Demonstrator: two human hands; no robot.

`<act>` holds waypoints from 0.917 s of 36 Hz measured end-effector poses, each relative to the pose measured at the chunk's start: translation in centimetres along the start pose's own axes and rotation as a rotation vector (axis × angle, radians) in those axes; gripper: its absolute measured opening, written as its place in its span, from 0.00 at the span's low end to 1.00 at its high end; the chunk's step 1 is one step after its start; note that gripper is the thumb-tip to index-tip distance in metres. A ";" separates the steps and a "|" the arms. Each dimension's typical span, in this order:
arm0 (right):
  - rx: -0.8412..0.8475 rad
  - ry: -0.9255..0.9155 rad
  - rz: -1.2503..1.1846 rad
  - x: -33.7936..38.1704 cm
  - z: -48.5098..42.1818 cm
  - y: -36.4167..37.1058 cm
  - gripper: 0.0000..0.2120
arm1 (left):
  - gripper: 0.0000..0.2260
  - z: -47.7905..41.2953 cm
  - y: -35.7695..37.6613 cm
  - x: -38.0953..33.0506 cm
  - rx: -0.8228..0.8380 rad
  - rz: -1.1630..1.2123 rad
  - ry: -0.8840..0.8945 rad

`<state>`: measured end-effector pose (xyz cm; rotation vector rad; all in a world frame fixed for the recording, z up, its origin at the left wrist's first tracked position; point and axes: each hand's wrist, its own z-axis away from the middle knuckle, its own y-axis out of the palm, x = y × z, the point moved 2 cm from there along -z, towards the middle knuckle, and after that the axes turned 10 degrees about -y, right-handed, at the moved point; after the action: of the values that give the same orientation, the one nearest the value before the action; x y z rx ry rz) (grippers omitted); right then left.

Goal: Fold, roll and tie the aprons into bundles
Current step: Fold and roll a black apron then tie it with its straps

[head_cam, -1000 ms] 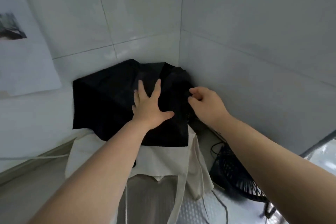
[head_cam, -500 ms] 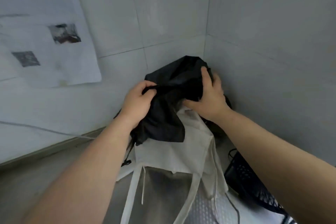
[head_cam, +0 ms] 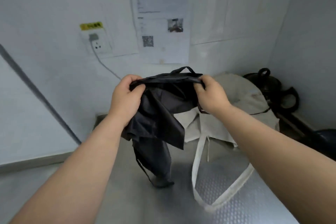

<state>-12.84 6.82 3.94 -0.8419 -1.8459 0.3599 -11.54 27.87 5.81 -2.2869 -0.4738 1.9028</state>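
The black apron (head_cam: 160, 111) looks light, thin and limp. It is probably a slick synthetic, though blur hides the weave, so it will sag and slide unless held by its top hem. It is taken there: the left grip (head_cam: 125, 96) and right grip (head_cam: 211, 94) each curl tight round a bunched end, stretching the hem between them. Below the grips the cloth hangs crumpled, its ties trailing onto the steel bench (head_cam: 254, 196). A strap loop rises just above. A cream apron (head_cam: 214, 127) lies under the right grip.

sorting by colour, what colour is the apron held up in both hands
The fabric apron is black; clearest in head view.
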 end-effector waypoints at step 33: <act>0.032 0.453 -0.689 15.0 10.6 8.9 0.11 | 0.25 9.9 -18.8 8.9 0.007 -0.641 -0.077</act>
<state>-22.35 24.92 4.47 -0.1985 -1.5732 -0.2239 -22.76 47.43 1.12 -1.7493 -1.0521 1.6464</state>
